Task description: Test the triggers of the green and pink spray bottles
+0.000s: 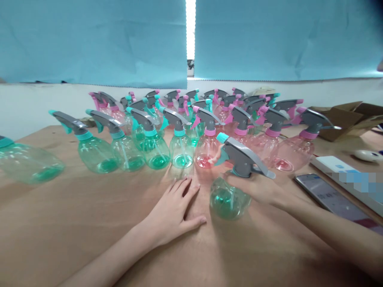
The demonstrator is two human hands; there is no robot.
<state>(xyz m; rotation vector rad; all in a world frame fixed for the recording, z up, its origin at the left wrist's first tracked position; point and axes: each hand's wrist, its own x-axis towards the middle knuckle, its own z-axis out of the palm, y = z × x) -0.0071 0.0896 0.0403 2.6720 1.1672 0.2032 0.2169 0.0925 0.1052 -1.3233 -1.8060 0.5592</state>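
Note:
A green spray bottle (229, 199) with a grey trigger head and turquoise nozzle is in my right hand (249, 185). The fingers wrap round its neck, partly hidden behind the bottle, and it leans slightly. My left hand (172, 211) lies flat on the wooden table (119, 239), palm down with fingers spread, a little left of that bottle. Ahead of both hands stands a front row of spray bottles: green ones such as the nearest green bottle (181, 153) on the left, pink ones such as the nearest pink bottle (206, 151) on the right.
More green and pink spray bottles crowd behind the front row. A phone (317, 191), a white box (338, 167), an open cardboard box (338, 119) and a white mouse-like object (368, 155) lie at the right. Another green bottle (30, 163) sits at the far left.

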